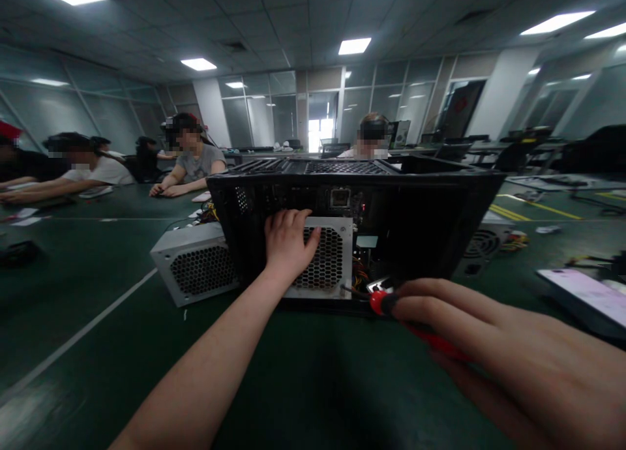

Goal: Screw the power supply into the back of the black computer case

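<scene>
A black computer case (420, 176) lies on the green table with its open side toward me. Inside it sits a silver power supply (345, 254) with a honeycomb grille. My left hand (289, 244) rests on that unit's upper part, fingers spread over its top edge and grille. In my right hand (469, 326) is a screwdriver (381, 302) with a red and black handle. Its dark shaft points left to the lower right corner of the power supply; whether the tip touches a screw I cannot tell. Coloured wires (360, 270) show just right of the unit.
A second power supply (198, 267) stands against the case's left end, another (482, 244) behind its right end. At the right lies a phone (584, 293) with a pinkish screen. Co-workers sit across the table, one in a grey shirt (195, 160).
</scene>
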The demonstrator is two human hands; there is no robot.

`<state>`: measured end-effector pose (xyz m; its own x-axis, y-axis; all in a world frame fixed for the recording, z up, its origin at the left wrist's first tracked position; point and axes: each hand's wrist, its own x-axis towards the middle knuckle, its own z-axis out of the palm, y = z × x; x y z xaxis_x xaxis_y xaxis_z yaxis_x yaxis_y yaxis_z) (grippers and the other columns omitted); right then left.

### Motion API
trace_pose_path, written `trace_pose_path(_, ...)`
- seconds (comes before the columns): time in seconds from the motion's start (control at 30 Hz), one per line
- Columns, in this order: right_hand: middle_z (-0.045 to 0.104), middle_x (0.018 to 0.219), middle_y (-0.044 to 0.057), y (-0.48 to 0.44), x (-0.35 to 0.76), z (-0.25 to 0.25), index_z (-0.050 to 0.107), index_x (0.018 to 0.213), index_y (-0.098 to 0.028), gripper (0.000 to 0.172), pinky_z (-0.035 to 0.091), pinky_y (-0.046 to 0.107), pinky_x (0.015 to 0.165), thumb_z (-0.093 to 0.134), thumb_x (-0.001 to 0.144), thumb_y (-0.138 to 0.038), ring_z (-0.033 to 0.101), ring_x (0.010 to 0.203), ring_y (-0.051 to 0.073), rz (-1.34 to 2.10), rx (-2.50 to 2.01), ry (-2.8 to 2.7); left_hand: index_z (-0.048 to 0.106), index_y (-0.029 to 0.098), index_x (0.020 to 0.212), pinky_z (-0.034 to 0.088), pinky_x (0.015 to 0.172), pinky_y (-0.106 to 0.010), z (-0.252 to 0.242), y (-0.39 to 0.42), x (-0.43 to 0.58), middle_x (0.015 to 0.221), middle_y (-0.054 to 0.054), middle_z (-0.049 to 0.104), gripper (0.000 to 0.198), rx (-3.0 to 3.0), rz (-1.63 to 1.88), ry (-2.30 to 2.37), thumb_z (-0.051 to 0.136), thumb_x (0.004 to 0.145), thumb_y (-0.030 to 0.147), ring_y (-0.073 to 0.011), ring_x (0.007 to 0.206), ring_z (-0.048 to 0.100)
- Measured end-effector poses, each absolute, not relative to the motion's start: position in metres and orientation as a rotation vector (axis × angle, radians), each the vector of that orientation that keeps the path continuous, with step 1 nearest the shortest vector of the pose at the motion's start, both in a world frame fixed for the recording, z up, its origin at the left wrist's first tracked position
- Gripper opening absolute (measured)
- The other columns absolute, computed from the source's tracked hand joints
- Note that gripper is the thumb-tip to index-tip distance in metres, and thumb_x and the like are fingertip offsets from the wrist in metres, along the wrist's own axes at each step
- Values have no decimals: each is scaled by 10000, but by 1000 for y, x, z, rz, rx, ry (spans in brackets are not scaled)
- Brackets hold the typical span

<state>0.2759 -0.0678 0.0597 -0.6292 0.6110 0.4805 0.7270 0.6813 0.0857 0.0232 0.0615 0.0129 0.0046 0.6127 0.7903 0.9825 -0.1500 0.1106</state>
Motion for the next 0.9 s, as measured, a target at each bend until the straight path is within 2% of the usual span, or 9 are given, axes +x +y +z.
trace_pose_path(0.2,587,1258,-14,-66,272,56,489,1226,-356,511,586,293,506,356,788,-130,697,783,202,-473,-948,-2524,562,211,1142,324,951,-443,12,63,23,1101,-80,599,379,-1813,-1000,-1650,430,854,419,-269,1068,486)
trace_pose_path(0.33,604,1229,-2,-67,272,57,493,1231,-343,507,581,291,524,356,797,-120,689,834,207,-401,-932,-2511,565,207,1141,329,948,-441,13,62,23,1096,-81,602,381,-1809,-996,-1648,426,856,417,-270,1062,489)
trace_pose_path(0.43,626,1178,1,-69,267,68,536,1157,-325,439,576,260,572,367,813,-112,682,846,178,-307,-878,-2587,566,202,1143,332,946,-443,14,60,24,1090,-82,606,384,-1812,-986,-1655,424,858,417,-273,1062,489)
trace_pose_path(0.57,670,1028,0,-70,258,87,603,998,-280,317,548,217,523,422,807,-104,682,718,140,-183,-867,-2616,563,206,1146,327,956,-446,14,60,24,1113,-86,601,382,-1805,-980,-1661,429,857,417,-276,1081,483)
trace_pose_path(0.7,690,867,-18,-66,253,93,630,895,-262,208,515,231,467,602,719,-154,662,620,152,-176,-1036,-2566,562,210,1152,331,951,-445,14,61,24,1101,-88,605,389,-1803,-974,-1660,431,855,425,-278,1079,486)
trace_pose_path(0.8,660,632,-27,-62,251,91,640,815,-262,103,446,259,399,639,718,-295,620,494,175,-374,-1245,-2400,566,207,1150,332,947,-443,14,61,24,1095,-88,607,392,-1805,-978,-1650,424,858,428,-277,1070,490)
trace_pose_path(0.9,587,477,-14,-59,247,89,627,721,-248,186,343,280,333,547,775,-407,563,381,211,-647,-1412,-2189,571,203,1144,332,943,-441,13,61,24,1102,-93,604,396,-1801,-982,-1643,419,859,431,-279,1070,489)
